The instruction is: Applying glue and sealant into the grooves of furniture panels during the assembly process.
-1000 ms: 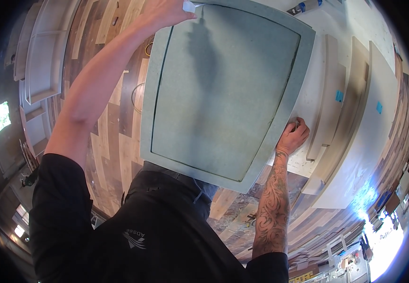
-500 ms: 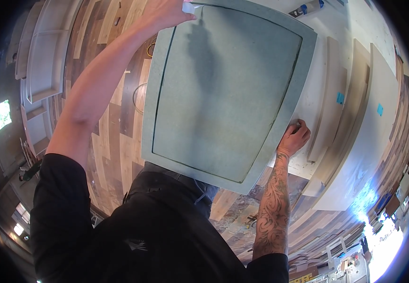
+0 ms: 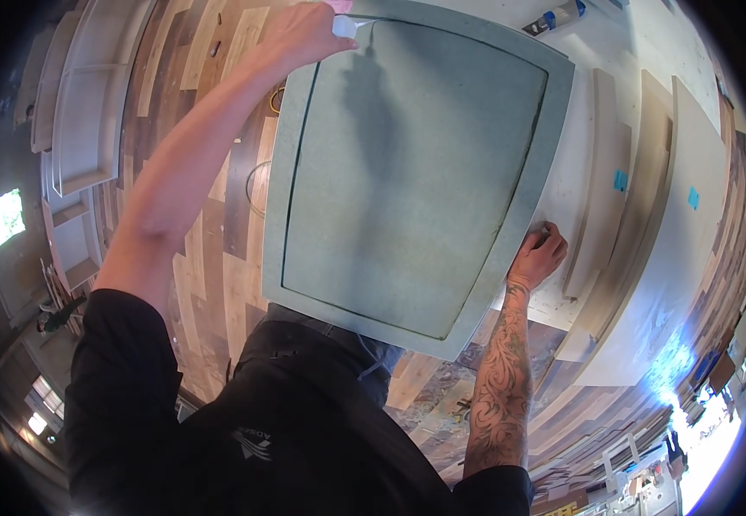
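Observation:
A grey-green cabinet door (image 3: pixel 416 181) with a flat recessed centre and a raised frame lies in front of me, its near edge at my waist. At its far left corner is my left hand (image 3: pixel 308 36), closed on a small folded pink-and-white sheet (image 3: pixel 344 24) resting at the frame. Dark lines run along the joint between frame and centre. My right hand (image 3: pixel 541 256) is curled beside the door's right edge, its wrist against that edge. What its fingers hold, if anything, is hidden. A shadow falls across the door's centre.
Right of the door, pale boards (image 3: pixel 601 181) with pieces of blue tape lie on a white surface. A blue-labelled tube (image 3: pixel 558 17) lies at the far right. White open cabinet boxes (image 3: pixel 89 112) stand at left on the wood-plank floor (image 3: pixel 205 284), where a yellow coil (image 3: pixel 276 100) also lies.
My left hand has moved slightly toward me along the frame, and more of the pink sheet shows. My right hand stays by the door's edge. The whole view has shifted a little.

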Motion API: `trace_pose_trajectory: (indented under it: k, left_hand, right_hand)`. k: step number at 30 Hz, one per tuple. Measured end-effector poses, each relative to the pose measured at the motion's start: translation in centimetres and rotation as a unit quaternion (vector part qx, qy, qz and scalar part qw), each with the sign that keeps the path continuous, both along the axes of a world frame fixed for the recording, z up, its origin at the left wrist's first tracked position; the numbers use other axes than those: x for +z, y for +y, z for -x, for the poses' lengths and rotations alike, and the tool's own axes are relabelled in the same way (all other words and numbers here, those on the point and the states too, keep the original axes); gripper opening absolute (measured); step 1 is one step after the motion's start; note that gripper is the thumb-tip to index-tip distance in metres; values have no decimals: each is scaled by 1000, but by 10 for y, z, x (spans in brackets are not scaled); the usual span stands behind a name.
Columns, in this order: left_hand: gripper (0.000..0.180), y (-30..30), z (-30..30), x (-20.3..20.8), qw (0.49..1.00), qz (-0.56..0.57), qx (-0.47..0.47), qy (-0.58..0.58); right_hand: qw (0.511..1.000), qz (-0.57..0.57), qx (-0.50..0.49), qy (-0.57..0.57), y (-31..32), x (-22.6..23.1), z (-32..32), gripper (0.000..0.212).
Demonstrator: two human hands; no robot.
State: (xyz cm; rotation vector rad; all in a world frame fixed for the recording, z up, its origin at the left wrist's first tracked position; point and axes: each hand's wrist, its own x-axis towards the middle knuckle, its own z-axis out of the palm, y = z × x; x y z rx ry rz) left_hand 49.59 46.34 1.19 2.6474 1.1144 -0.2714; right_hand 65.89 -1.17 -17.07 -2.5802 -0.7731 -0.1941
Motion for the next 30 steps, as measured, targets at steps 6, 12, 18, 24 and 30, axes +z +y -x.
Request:
trace_pose_trajectory:
  k: [6, 12, 18, 24, 30]
  left_hand:
    - [61, -3, 25, -38, 998, 14, 63, -6]
    - [63, -39, 54, -78, 857, 282, 318, -291]
    - [55, -101, 58, -89, 653, 446, 370, -488]
    - [59, -160, 46, -79, 600, 490, 360, -520]
    - [59, -181, 67, -64, 582, 562, 318, -494]
  right_hand:
    - [1000, 1, 2, 13, -2, 4, 0, 27]
    - [1000, -5, 4, 3, 1, 3, 1, 27]
    - [1000, -3, -1, 5, -2, 5, -3, 27]
    - [978, -86, -72, 176, -2, 19, -7, 28]
    - [899, -233, 90, 359, 102, 107, 54, 33]
